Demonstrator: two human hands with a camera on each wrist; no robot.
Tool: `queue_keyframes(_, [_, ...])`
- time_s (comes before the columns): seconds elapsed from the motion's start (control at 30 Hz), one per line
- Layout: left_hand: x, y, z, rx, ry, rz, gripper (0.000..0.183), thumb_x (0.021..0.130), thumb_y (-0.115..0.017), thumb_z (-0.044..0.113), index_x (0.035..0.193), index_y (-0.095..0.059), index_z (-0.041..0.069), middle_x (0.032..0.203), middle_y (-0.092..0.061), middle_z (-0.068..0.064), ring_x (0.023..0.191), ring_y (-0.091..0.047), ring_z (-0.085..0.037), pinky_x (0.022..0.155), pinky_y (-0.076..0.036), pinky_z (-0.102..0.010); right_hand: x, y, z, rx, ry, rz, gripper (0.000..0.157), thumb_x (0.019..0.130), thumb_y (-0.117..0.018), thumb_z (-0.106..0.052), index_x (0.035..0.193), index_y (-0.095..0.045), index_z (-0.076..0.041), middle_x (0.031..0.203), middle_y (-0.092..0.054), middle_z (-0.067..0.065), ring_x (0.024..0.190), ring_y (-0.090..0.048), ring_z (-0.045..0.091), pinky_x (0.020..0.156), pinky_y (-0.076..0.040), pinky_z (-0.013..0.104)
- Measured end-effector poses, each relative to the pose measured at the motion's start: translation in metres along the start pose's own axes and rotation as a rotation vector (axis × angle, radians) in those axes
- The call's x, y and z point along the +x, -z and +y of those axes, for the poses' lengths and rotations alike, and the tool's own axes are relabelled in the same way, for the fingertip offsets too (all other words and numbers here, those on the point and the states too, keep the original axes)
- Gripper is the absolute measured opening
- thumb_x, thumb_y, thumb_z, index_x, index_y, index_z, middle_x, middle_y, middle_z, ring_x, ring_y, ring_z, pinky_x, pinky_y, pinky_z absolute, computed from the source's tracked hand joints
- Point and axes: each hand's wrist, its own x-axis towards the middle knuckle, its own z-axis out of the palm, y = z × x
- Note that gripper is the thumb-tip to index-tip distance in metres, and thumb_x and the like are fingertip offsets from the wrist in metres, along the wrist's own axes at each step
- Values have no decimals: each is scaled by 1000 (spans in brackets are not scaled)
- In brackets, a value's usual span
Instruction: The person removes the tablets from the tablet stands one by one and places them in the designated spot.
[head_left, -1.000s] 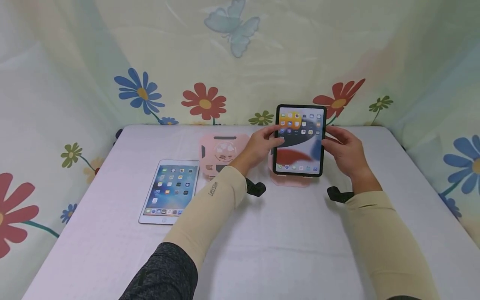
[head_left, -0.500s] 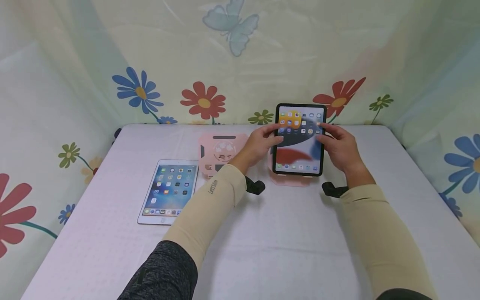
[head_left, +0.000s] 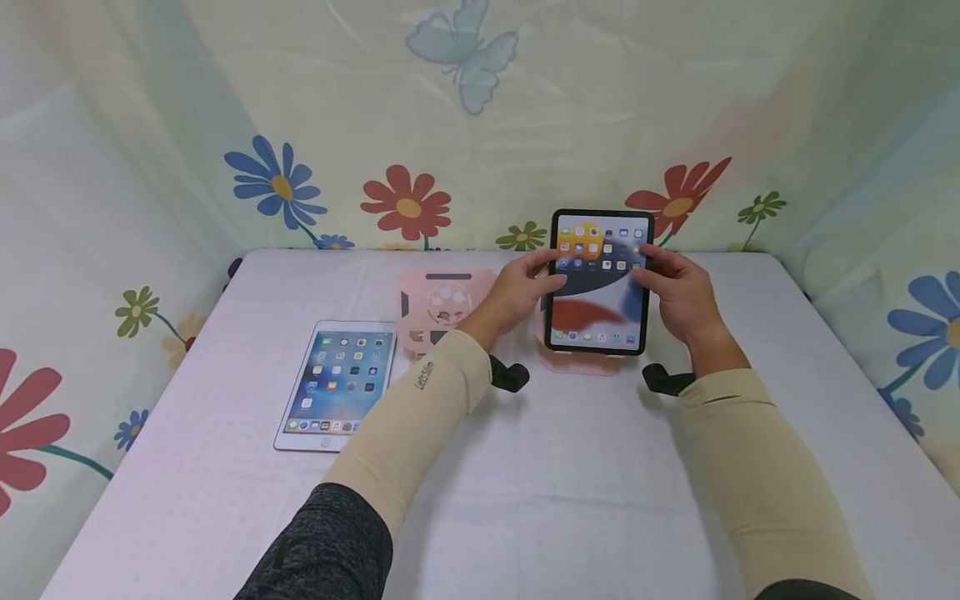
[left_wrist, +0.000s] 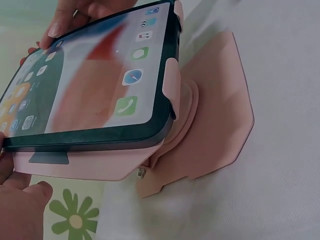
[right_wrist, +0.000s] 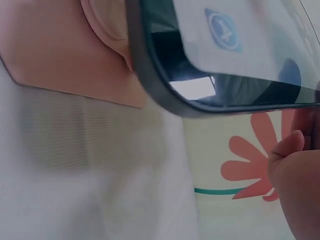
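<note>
— Held anything?

— Held a black-framed tablet (head_left: 598,287), with the left hand (head_left: 516,293) at one long edge and the right hand (head_left: 684,298) at the other. Found both hands gripping, thumb and a finger close together at each edge. Could not tell the lie of the remaining fingers, partly hidden from sight.

— Stood how?

— Stood in portrait, screen lit towards the head camera, leaning back on a pink stand (head_left: 581,363). Saw, in the left wrist view, pink hooks (left_wrist: 171,87) curling over the bottom edge, and a broad pink base (left_wrist: 220,110) on the table (head_left: 585,483).

— Noticed anything nearby?

— Noticed a second pink stand (head_left: 422,287), partly covered by the left hand. Spotted a white tablet (head_left: 341,379) too, near that second stand, lying screen up and lit, one lower corner hidden under a beige sleeve (head_left: 420,408).

— Looked past the table?

— Looked there, yes: saw a pale curtain (head_left: 600,125) with printed flowers (head_left: 407,207) and a blue butterfly (head_left: 465,54).
</note>
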Motion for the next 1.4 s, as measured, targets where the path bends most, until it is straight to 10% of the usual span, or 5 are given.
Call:
queue_keyframes(0.6, [-12, 8, 4, 170, -133, -28, 44, 98, -65, 11, 141, -58, 17, 145, -53, 1, 131, -48, -15, 107, -41, -26, -19, 2, -20, 82, 21, -51, 53, 99, -64, -12, 150, -48, -11, 150, -35, 17, 122, -48, 24, 92, -50, 22])
queue_keyframes(1.03, [-18, 8, 12, 87, -94, -46, 54, 98, -64, 6, 145, -51, 28, 143, -50, -1, 126, -52, -18, 93, -54, -31, -29, 5, -30, 210, 74, -105, 54, 97, -65, -5, 149, -48, -8, 152, -31, 17, 118, -51, 21, 84, -52, 15])
queue_keyframes(1.4, [-25, 7, 15, 78, -38, -48, 53, 97, -63, 2, 140, -57, 34, 130, -58, -1, 113, -60, -16, 89, -56, -30, -38, 25, -35, -187, 93, -206, 60, 102, -60, -12, 156, -37, -19, 157, -29, 15, 105, -56, 10, 77, -56, 19])
